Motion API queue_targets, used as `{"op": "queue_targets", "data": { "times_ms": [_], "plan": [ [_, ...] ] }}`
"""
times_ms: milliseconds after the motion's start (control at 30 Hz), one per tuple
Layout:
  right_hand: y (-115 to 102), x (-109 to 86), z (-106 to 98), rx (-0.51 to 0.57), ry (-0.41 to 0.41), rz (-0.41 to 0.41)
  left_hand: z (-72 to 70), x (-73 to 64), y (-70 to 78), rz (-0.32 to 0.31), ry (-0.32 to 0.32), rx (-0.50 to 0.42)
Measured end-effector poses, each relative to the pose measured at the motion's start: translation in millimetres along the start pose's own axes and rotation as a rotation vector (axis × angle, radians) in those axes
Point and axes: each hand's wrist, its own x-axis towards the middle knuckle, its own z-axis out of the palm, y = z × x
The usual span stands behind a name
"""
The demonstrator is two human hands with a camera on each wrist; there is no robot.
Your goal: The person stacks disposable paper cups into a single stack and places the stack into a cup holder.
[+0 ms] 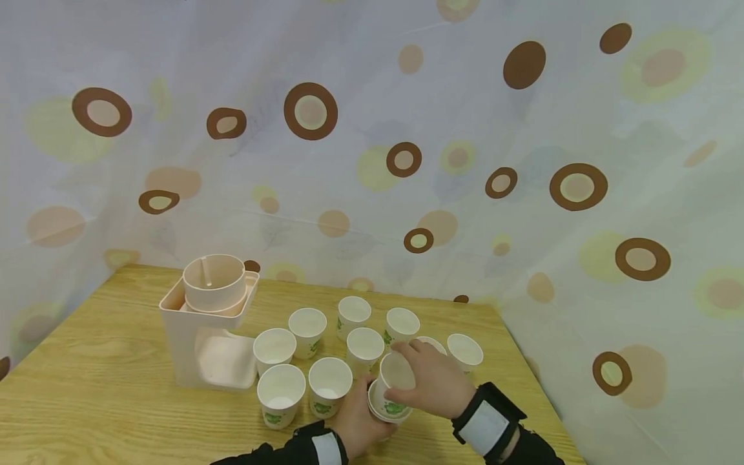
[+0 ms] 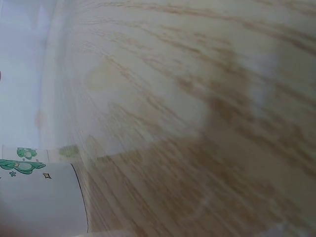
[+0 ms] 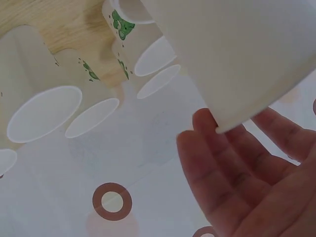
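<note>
My right hand [image 1: 437, 381] holds a white paper cup [image 1: 391, 405] with a green print, thumb and fingers around its rim. Its base sits inside the mouth of the small stack of paper cups [image 1: 379, 416] below, which my left hand [image 1: 356, 421] grips from the left side. In the right wrist view the held cup [image 3: 247, 54] fills the upper right, with the fingers [image 3: 217, 182] at its rim. Closest to my left hand stands another paper cup [image 1: 329, 394]. The left wrist view shows mostly wood grain, plus a printed cup [image 2: 39, 197] at lower left.
Several paper cups [image 1: 281, 397] stand upright, mouths up, across the middle of the wooden table [image 1: 104, 361]. Left of them is a pale pink pitcher [image 1: 185, 355], its handle towards the cups and a round container [image 1: 214, 297] set in its top. A dotted curtain [image 1: 349, 194] hangs behind.
</note>
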Motion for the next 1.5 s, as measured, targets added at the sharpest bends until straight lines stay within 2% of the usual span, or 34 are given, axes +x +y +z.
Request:
{"op": "queue_targets", "data": {
  "times_ms": [233,700,1100,1500],
  "plan": [
    [3,0.2,11,0.004,-0.047,0.003,-0.3,1.3,-0.5,-0.037,-0.008,-0.030],
    [6,1.9,29,-0.032,-0.073,-0.024,1.1,-1.8,-0.5,0.006,0.018,-0.002],
    [8,3.6,38,-0.079,-0.054,-0.049,3.4,-1.6,-2.2,0.050,0.054,0.041],
    [11,5.5,42,-0.083,-0.076,-0.049,2.8,-1.4,-4.0,0.046,0.042,0.073]
  ]
}}
